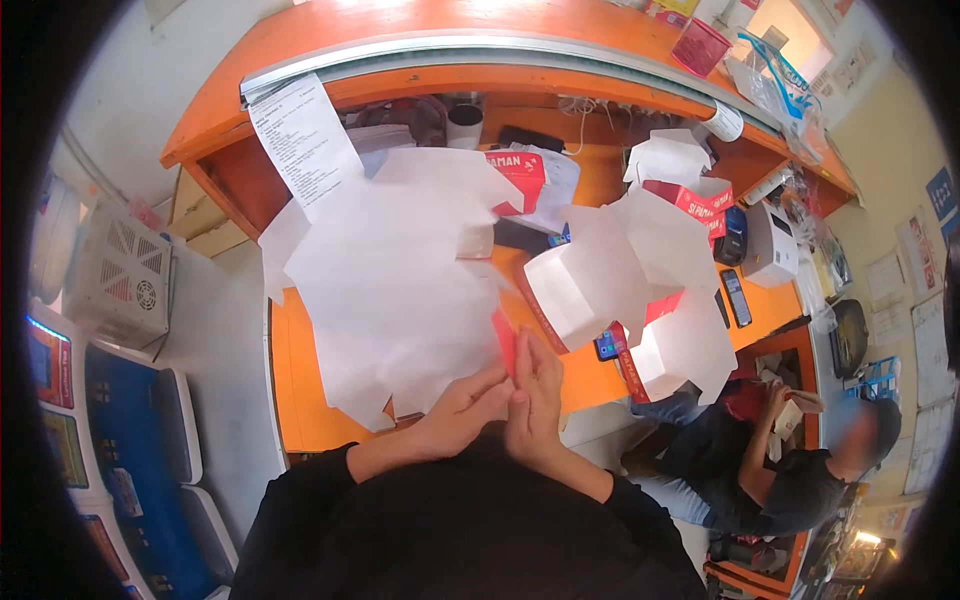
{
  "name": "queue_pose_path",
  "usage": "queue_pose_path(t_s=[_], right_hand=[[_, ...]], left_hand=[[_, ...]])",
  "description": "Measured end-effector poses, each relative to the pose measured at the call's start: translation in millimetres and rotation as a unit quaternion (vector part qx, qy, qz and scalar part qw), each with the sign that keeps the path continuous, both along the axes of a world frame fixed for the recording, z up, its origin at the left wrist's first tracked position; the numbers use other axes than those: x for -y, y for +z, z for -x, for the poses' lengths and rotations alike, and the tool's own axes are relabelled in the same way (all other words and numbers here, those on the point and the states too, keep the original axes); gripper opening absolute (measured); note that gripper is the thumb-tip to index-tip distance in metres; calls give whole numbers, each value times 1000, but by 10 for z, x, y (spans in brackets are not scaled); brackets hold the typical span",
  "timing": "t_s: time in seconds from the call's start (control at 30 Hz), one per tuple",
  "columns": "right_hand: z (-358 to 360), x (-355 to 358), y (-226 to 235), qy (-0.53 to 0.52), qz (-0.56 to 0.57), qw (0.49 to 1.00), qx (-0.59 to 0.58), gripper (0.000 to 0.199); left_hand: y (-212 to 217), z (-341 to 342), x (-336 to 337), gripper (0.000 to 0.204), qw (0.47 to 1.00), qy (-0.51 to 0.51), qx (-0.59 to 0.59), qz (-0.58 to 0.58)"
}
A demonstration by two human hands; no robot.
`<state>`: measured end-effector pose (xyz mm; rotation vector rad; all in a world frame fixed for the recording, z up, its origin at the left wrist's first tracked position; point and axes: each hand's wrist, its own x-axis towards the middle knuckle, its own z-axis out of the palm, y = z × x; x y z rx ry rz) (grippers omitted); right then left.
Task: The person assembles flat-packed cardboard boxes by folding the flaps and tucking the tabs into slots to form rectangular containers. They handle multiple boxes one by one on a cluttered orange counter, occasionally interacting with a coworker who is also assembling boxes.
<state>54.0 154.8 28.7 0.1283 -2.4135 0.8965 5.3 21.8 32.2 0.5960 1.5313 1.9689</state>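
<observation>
The orange desk fills the middle of the view, with a raised shelf along its far edge. Past its near right corner sits a co-worker in a dark top, whose hands hold something too small to make out.

The broad white flat cardboard covers most of the desk's left half, from beneath the shelf to the near edge; how many layers lie there I cannot tell. Toward the right edge stands a cluster of folded boxes, white inside and red outside, walls up and lids open, some overlapping. So several boxes appear formed though none of these is closed, while the big flat cardboard looks largely unfolded, with just one side started.

Both hands meet at the desk's near edge, right of its middle. The right hand has its fingers upright along a red flap; the left hand brings its fingertips in at the flap's base, close against the right thumb. Both seem to press on it, but whether either pinches it firmly I cannot tell.

A long receipt hangs from the shelf over the far left corner. A phone lies near the right edge. Smallest is that red flap, upright at the flat cardboard's near right corner.
</observation>
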Motion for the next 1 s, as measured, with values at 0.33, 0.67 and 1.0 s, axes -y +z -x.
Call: queue_pose_path(t_s=[0.33, 0.67, 1.0], right_hand=[[-77, -288, -50, -35, 105, 985, 129, 32], [-258, -296, 34, 88, 75, 985, 125, 21], [-234, -257, 219, 152, 46, 978, 136, 18]], left_hand=[[16, 67, 566, 29, 938, -179, -128, 269], [-50, -40, 535, 30, 922, -186, -164, 298], [-142, 9, 533, 26, 928, -231, -187, 225]])
